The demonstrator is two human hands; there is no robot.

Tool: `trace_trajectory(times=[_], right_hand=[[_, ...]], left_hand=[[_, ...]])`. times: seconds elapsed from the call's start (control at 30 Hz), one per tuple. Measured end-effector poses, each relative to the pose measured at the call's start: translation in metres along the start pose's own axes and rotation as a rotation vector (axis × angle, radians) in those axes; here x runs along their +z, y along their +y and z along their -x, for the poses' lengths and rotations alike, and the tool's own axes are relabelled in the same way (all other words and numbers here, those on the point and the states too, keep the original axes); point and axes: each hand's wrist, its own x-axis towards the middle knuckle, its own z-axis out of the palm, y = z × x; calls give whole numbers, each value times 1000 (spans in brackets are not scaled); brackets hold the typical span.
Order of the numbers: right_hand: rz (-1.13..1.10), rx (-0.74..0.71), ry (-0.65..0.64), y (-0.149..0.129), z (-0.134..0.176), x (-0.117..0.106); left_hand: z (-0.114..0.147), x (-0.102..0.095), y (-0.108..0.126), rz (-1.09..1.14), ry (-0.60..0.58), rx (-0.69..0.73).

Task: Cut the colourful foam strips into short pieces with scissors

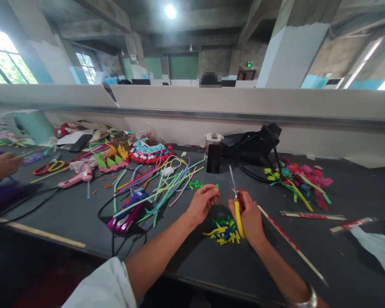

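My left hand (203,205) is closed in a pinch, with a short green pipe cleaner piece (217,186) at its fingertips. My right hand (249,219) grips a pair of scissors (237,214) with a yellow handle, the blades pointing up and away from me. Below and between both hands lies a pile of short cut pipe cleaner pieces (225,231) in yellow, green and blue. A smaller cluster of green pieces (195,185) rests just beyond my left wrist.
A phone (214,158) leans against a lidded container (208,139). Long pipe cleaners (167,188), a pink glue gun (80,176) and red-yellow scissors (49,167) lie left. Right are a black bag (256,147), flowers (308,177) and narrow packets (312,215). Another person's hand (1,167) shows far left.
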Motion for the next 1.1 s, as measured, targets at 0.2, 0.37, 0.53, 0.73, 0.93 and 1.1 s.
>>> trace_trajectory(times=[0.2,0.37,0.53,0.73,0.93,1.1], right_hand=[[215,-77,-135,-7,8,8],[235,-84,-174,-10,10,7],[256,-70,-193,-8,9,6],[271,-80,-194,-7,9,6],[285,-94,-190,-5,10,7],[316,-104,-177,-6,11,7]], left_hand=[[-2,2,6,155,11,65],[-1,3,5,195,-4,53],[-3,-1,5,170,-4,44],[-6,-4,6,71,-1,57],[-6,-5,6,18,4,78],[-7,-7,6,10,3,85]])
